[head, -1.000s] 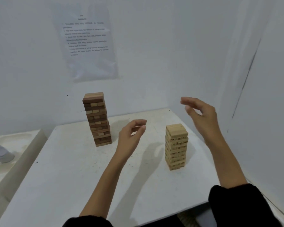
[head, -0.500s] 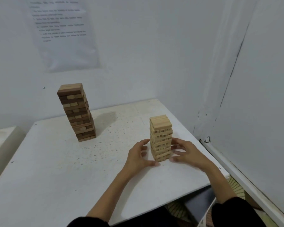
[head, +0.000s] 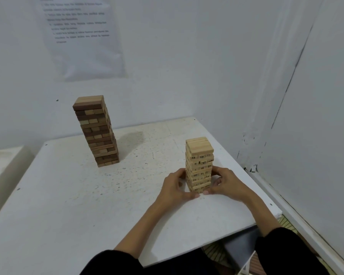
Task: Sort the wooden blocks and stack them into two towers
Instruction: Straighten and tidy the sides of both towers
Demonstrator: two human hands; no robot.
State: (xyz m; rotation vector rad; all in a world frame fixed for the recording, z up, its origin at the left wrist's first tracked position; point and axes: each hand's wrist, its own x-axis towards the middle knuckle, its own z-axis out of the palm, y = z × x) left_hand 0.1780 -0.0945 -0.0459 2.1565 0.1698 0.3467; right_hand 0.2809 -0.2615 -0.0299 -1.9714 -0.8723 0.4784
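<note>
On the white table (head: 68, 205), towards its near right corner, the pale tower (head: 200, 155) of light wooden blocks is stood upright. Black numbers are printed on the block ends. Its lower courses are gripped from both sides. The left hand (head: 175, 187) is curled round the tower's left face and the right hand (head: 228, 185) round its right face. Both thumbs are laid along the near bottom edge, with their tips close together at the table surface. Towards the table's far left, well apart from both hands, the dark tower (head: 96, 132) of mixed brown and tan blocks is stood untouched. Above the table's far edge, a printed sheet (head: 83, 36) is fixed to the wall; its text cannot be read.
</note>
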